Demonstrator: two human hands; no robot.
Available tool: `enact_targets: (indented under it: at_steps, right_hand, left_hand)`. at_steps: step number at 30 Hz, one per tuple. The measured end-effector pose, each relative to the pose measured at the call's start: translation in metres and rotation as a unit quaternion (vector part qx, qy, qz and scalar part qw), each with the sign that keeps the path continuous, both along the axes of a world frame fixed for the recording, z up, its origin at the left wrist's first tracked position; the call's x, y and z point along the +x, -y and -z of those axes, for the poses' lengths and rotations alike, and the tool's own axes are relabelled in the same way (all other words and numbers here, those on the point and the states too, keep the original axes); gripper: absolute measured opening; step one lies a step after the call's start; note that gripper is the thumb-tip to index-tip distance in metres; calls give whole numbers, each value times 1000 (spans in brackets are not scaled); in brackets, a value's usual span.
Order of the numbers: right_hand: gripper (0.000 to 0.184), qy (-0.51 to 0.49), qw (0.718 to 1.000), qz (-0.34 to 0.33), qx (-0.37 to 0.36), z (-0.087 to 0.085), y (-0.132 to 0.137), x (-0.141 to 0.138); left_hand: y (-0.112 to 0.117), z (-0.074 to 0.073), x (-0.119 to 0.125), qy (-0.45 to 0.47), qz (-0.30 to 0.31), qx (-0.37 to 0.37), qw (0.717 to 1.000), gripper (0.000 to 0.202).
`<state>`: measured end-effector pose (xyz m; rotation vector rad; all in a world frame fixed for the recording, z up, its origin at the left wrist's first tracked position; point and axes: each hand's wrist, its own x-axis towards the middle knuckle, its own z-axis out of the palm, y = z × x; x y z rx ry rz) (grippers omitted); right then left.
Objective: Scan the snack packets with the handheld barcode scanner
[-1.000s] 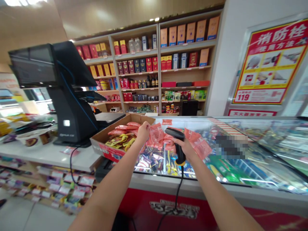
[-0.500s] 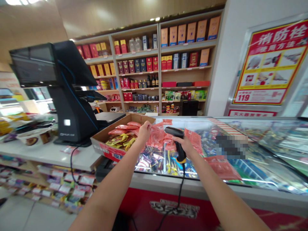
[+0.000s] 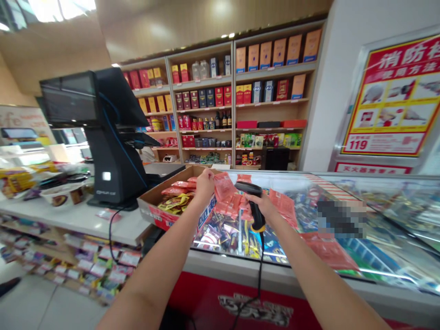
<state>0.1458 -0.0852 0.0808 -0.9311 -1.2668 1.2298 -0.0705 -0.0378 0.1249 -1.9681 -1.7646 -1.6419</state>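
In my right hand (image 3: pixel 261 205) is a black barcode scanner (image 3: pixel 253 201), its head tilted toward the left and its cable hanging down over the counter's front. My left hand (image 3: pixel 206 182) pinches the edge of a red plastic packet (image 3: pixel 224 186), raised in front of the scanner's head. Other red packets (image 3: pixel 228 206) lie on the glass top below it. Just left of my left hand stands an open cardboard box (image 3: pixel 151 206) holding several red packets (image 3: pixel 178 187) and yellow packets (image 3: pixel 177 203).
A black cash register with a screen (image 3: pixel 115 151) stands on the white counter (image 3: pixel 123 227) at left. The glass freezer top (image 3: pixel 223 247) spreads under my hands. More red packets (image 3: pixel 328 250) lie at right. Shelves of boxed goods (image 3: pixel 206 103) line the back wall.
The red packet at my left hand has come up and now faces the scanner. My right hand still holds the scanner in much the same pose. The view has shifted slightly left.
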Motion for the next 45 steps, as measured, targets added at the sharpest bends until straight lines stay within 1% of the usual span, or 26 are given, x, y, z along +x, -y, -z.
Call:
enact_targets:
  at_steps: [3,6,8,11,15,18,20,21,22,24,26,28,29,31,33,35,37,39,41,43,45]
  right_hand:
    - [16,-13,999,-27,-27,-11,-15,-18]
    - [16,-24,997,-40,-67,-22,-31,-41]
    - [18,-28,993,-57,-95,-27,-41,-56]
    - [22,-29,989,-85,-121,-34,-54,-79]
    - [24,-23,985,-108,-132,-39,-64,-108]
    - [20,-20,985,-115,-128,-38,-65,-121]
    - [18,-21,986,-110,-121,-35,-63,-121]
    - [17,-21,988,-103,-110,-32,-61,-117]
    - [16,-21,991,-94,-98,-29,-59,-111]
    - [14,-15,997,-66,-47,-21,-54,-93]
    - [15,-13,999,-35,-12,-13,-48,-70]
    - [19,-24,999,-23,6,-4,-39,-46]
    - [21,-30,999,-15,14,0,-34,-35]
    - [24,-47,998,-8,34,10,-22,-18]
    - [27,-58,997,-15,46,21,-10,-6]
    - [29,-65,996,-15,60,33,-1,1]
    - [29,-69,995,-20,73,43,5,5]
    - [28,-80,993,-37,78,49,7,8]
    - [28,-92,991,-65,76,50,8,9]
    - [28,-104,988,-89,73,48,7,10]
    - [27,-115,986,-99,67,45,7,11]
  left_hand:
    - [-10,-19,-21,0,-48,-7,999,13]
    - [-24,-28,-46,-16,-91,-27,995,14]
    - [-34,-28,-62,-21,-116,-37,992,16]
    - [-48,-23,-83,-13,-145,-57,988,19]
    - [-57,-16,-101,0,-174,-99,980,23]
    - [-50,-18,-101,-33,-201,-121,971,29]
    - [-38,-23,-92,-83,-210,-97,969,33]
    - [-30,-26,-84,-106,-200,-78,971,33]
    - [-21,-28,-74,-124,-176,-61,975,32]
    - [-4,-27,-48,-136,-98,-52,984,27]
    - [11,-16,-18,-137,-17,-61,989,26]
    - [20,4,11,-152,30,-89,984,26]
    - [23,16,22,-169,34,-113,979,27]
    - [25,42,39,-218,19,-159,963,30]
    - [24,63,46,-265,5,-200,943,31]
    - [21,77,45,-294,10,-235,926,28]
    - [19,87,42,-291,12,-255,922,25]
    - [18,94,38,-257,-14,-250,933,25]
    - [18,99,36,-211,-50,-226,950,26]
    - [20,100,37,-176,-67,-196,962,22]
    - [20,94,39,-147,-65,-164,973,19]
